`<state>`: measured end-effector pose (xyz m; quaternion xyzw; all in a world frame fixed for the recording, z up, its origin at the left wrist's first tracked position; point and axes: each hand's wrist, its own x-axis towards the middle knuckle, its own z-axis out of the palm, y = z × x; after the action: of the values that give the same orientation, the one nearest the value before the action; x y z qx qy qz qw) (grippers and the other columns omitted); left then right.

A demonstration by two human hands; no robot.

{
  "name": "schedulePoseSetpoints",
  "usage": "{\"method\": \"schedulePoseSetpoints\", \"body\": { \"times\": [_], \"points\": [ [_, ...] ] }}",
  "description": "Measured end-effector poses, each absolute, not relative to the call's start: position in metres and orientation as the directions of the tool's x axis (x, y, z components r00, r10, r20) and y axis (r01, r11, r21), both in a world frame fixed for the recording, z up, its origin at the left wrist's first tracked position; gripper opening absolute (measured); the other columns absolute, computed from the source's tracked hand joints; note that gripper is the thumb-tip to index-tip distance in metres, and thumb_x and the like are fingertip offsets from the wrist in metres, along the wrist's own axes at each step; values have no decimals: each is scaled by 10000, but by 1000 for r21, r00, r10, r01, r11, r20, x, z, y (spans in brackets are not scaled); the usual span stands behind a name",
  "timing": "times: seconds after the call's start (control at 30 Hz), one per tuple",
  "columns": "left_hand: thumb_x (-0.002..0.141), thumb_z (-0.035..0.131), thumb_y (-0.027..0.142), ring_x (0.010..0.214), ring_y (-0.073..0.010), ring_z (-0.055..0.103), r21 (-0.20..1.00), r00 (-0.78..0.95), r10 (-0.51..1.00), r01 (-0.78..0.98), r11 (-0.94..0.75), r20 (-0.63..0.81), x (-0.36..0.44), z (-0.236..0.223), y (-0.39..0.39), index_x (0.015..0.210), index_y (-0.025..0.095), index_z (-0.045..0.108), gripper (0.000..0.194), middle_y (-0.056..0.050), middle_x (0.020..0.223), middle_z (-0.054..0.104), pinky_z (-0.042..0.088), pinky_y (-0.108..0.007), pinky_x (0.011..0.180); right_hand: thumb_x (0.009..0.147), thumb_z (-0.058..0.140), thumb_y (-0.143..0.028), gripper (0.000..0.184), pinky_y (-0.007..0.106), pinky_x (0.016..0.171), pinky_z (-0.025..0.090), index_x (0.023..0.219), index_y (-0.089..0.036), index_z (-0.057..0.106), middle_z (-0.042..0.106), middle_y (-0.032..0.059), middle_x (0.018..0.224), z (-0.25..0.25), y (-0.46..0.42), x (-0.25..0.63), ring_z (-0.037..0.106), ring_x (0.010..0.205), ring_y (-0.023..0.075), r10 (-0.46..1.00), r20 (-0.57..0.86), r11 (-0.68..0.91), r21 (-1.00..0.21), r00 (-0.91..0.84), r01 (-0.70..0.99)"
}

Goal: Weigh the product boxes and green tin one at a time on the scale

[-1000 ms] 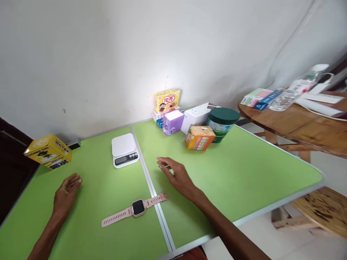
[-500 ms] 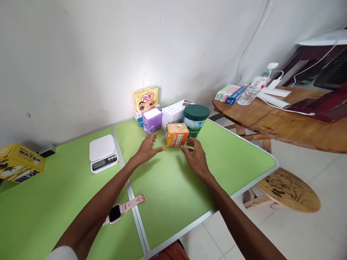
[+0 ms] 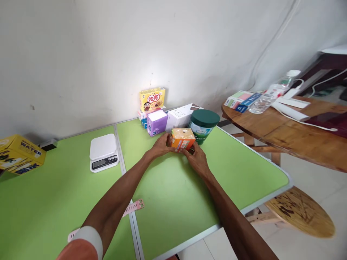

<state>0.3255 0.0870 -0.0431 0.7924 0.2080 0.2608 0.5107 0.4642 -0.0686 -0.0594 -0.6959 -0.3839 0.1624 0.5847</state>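
Sitting left, white scale [image 3: 103, 147], well apart. Left hand [image 3: 162, 145] grasps the left end of the orange pack [image 3: 183, 134], long axis roughly left-right; right hand [image 3: 197, 158] grasps its right end, neither nearer. Green tub [image 3: 205, 124] crowds behind-right; green tabletop [image 3: 244, 177] leaves room frontward and right, up to its edge.

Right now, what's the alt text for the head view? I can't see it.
The left hand and right hand hold an orange pack from both sides at a green table. Behind it are a purple pack, white box and green-lidded tub; a white scale sits further left.
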Motion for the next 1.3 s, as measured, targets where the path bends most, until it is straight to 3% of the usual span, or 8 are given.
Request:
{"method": "schedulePoseSetpoints", "body": {
  "times": [0.2,0.3,0.53,0.7,0.9,1.1,1.3],
  "points": [
    [600,1048,348,994,-289,729,916,772,618,130,-380,147,281,-36,71,1150,197,723,657,-65,1065,764,631,-480,962,731,844,-642,583,557,948,675,1111,-208,763,857,138,1126,-54,-85,438,818,975,346,757,197,-50,-933,623,355],
    [630,1023,336,1026,-291,734,908,755,645,178,-379,121,245,-24,66,1174,186,732,635,-74,1103,762,628,-477,985,749,827,-691,563,532,871,693,1037,-209,786,862,134,1054,-49,-82,414,813,907,340,791,191,-60,-921,581,385],
    [739,962,379,1236,-309,703,891,610,771,228,-393,184,124,33,85,1387,174,686,733,-168,1389,722,619,-489,1063,830,833,-596,450,480,869,703,1077,-223,788,827,98,1114,-7,-18,327,778,974,296,854,362,195,-889,374,414],
    [800,888,446,1269,-308,710,846,457,855,329,-420,247,41,58,113,1425,230,694,689,-116,1422,755,568,-509,1161,870,806,-581,442,495,887,692,1138,-231,777,812,133,1197,10,57,254,780,1018,318,876,426,317,-862,226,394],
    [779,874,560,1361,-354,696,876,372,898,317,-363,237,-3,39,141,1381,206,713,716,-135,1444,758,525,-526,1220,886,787,-510,396,525,1013,643,1175,-240,762,819,130,1229,-3,110,208,792,1089,331,894,430,338,-833,127,437],
    [758,875,594,1407,-400,674,887,351,914,330,-324,203,-8,18,155,1380,199,704,757,-153,1484,744,511,-545,1223,857,804,-412,366,532,1027,634,1173,-233,760,818,142,1243,-15,122,207,800,1108,352,907,408,309,-810,100,498],
    [753,876,613,1402,-406,674,878,355,922,378,-295,157,-6,14,155,1409,219,702,785,-131,1484,754,534,-544,1185,888,800,-498,353,523,1008,635,1130,-245,760,825,131,1230,-23,121,211,803,1087,347,903,416,298,-792,112,533]
  ]
}}
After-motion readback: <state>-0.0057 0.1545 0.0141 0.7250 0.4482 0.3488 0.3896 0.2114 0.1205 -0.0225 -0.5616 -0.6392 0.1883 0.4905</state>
